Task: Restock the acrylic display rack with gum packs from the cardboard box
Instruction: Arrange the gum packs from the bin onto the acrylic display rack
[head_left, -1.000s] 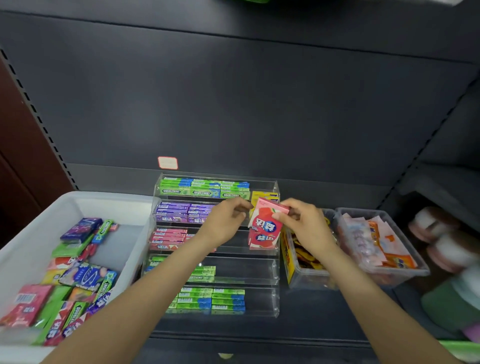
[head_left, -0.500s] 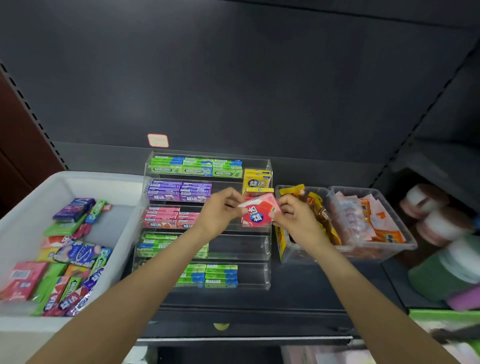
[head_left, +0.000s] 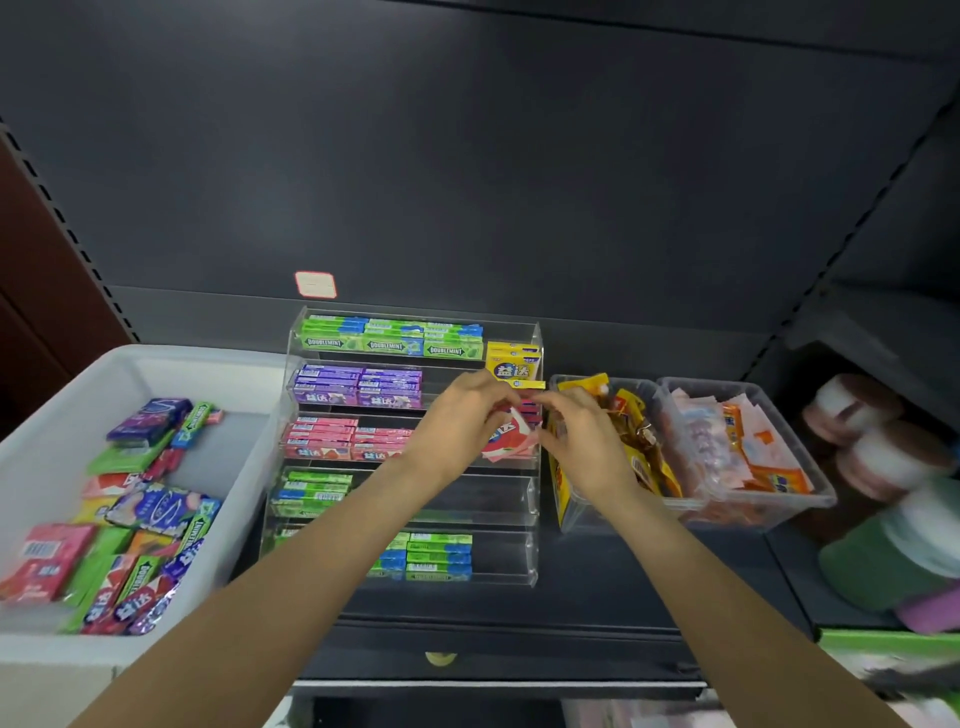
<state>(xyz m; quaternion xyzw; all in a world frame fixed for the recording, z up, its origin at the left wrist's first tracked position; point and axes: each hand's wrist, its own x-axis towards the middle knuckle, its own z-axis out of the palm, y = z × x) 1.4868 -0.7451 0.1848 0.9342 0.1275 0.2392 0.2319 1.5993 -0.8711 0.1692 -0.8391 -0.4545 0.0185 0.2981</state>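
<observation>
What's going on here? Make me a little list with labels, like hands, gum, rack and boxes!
left hand: pinches the red gum pack
right hand: pinches the same pack
red gum pack: at the right end of the rack's third tier
acrylic rack: five tiers, rows of green, purple, pink packs, yellow packs top right
white bin: loose mixed gum packs, left of rack
clear tubs: snack packets, right of rack
</observation>
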